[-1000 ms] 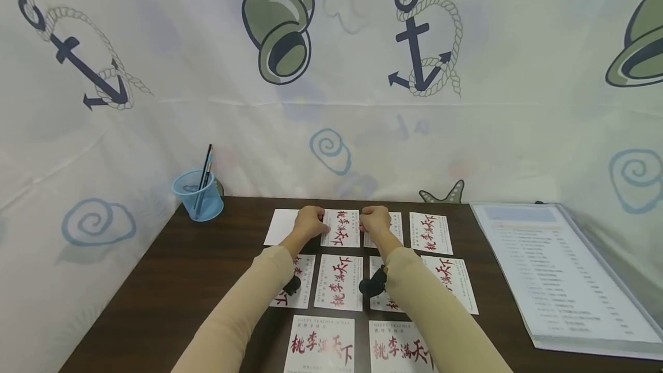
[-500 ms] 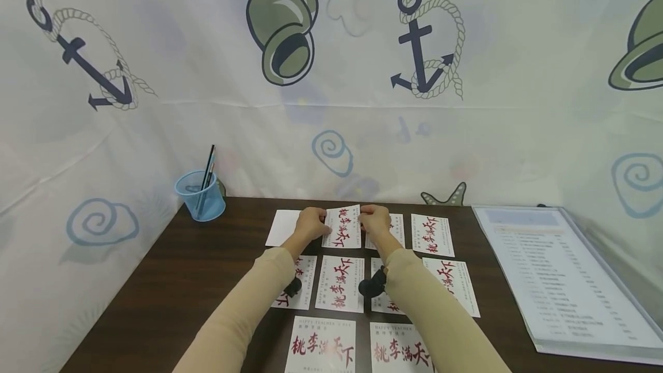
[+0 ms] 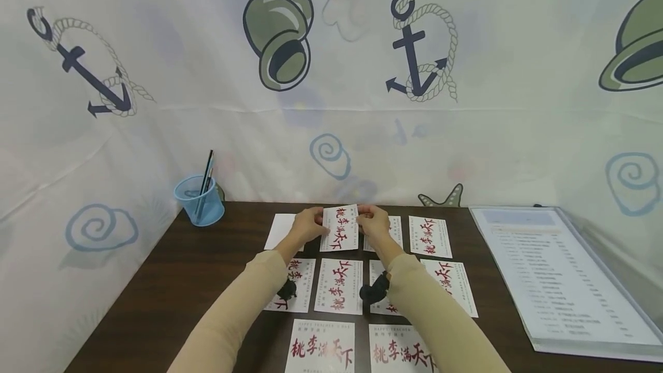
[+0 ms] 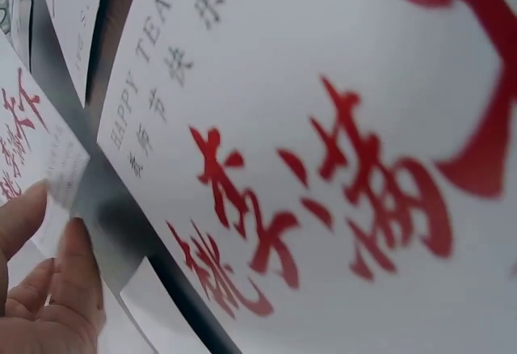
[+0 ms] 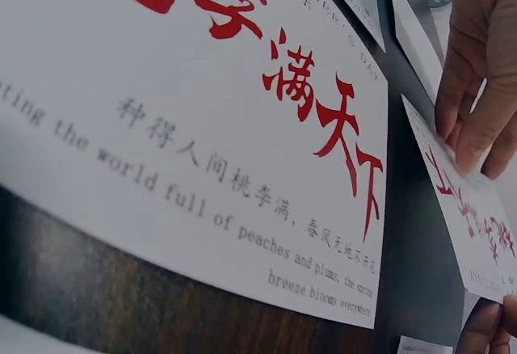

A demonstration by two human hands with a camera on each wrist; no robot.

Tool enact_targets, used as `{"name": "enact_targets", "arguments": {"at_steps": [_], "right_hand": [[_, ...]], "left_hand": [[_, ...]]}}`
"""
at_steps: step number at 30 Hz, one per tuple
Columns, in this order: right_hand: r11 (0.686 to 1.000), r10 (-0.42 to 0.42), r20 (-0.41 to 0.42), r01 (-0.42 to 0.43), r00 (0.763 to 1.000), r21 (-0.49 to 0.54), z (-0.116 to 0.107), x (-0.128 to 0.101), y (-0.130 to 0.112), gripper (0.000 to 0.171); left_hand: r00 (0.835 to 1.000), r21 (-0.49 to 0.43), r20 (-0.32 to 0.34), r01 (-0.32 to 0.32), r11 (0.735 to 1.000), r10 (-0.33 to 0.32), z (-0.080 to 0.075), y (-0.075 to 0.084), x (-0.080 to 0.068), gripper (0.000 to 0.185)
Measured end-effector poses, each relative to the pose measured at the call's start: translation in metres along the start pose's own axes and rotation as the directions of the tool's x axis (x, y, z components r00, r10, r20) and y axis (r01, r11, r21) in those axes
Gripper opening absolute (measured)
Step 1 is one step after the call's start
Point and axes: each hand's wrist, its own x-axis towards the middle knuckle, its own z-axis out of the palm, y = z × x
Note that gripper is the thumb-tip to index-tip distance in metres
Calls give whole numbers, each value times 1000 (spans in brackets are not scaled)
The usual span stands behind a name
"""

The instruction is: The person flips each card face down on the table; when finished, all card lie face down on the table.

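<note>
Nearest the viewer, two cards (image 3: 319, 347) with red calligraphy lie flat at the front edge of the worktop (image 3: 171, 281), their text reading left to right. Beyond them runs a middle row of cards (image 3: 339, 285) set with the long axis running away from the viewer; both forearms pass over this row.

The held card (image 3: 339, 228) sits in the far row, directly ahead of both hands and between them. The left hand (image 3: 307, 226) pinches its left edge and the right hand (image 3: 374, 224) pinches its right edge (fingers curled onto the paper on each side). Neither hand is nearer: the card is centred between them, so the grasp is symmetrical.

Orientation of the held card: the long axis runs near to far, with the short edges facing the viewer and the backdrop. The far short edge appears raised off the worktop, tilting the printed face toward the viewer; the near edge looks low, close to the surface. The red characters run along the long axis. In the right wrist view the opposite hand's fingertips (image 5: 472, 140) rest on the card edge.

Beside it in the same row: a blank white card (image 3: 279, 230) to the left and a printed card (image 3: 430, 236) to the right. A blue pen cup (image 3: 199, 200) stands at the far left corner, and a clear document folder (image 3: 559, 281) lies along the right side.
</note>
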Motion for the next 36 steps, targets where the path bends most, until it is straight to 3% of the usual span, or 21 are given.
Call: {"name": "enact_targets", "arguments": {"at_steps": [4, 7, 10, 15, 18, 22, 25, 28, 33, 36], "right_hand": [[997, 34, 68, -38, 997, 67, -6, -2, -2, 29], [993, 54, 112, -65, 992, 101, -10, -4, -5, 30], [990, 66, 126, -81, 990, 116, -13, -6, -6, 31], [998, -33, 47, 30, 998, 60, -12, -12, -6, 27], [989, -151, 7, 151, 989, 4, -4, -19, -6, 24], [968, -250, 68, 249, 966, 13, 12, -30, -6, 21], [951, -306, 123, 308, 944, 4, 22, -38, -7, 21], [917, -387, 124, 395, 914, -55, 27, -43, -7, 22], [805, -558, 57, 557, 828, -205, 30, -44, -8, 20], [749, -629, 15, 611, 777, -255, 29, -42, -8, 18]], "left_hand": [[1000, -195, -16, -14, 981, 11, -5, -4, 1, 50], [1000, -377, 5, -1, 926, 3, -10, -5, 3, 39], [999, -487, 53, 24, 873, 3, -14, -5, 5, 32], [997, -564, 75, 52, 824, -12, -18, 2, 5, 29], [999, -576, 26, 52, 816, -45, -19, 8, 4, 28], [996, -569, -68, 16, 822, -66, -18, 16, 3, 27], [990, -565, -132, -28, 825, -57, -17, 23, 2, 27], [982, -553, -183, -69, 830, -41, -15, 30, 1, 27], [968, -545, -248, -112, 831, -32, -15, 39, -1, 26], [964, -552, -265, -156, 819, 5, -16, 44, -3, 25]]}}
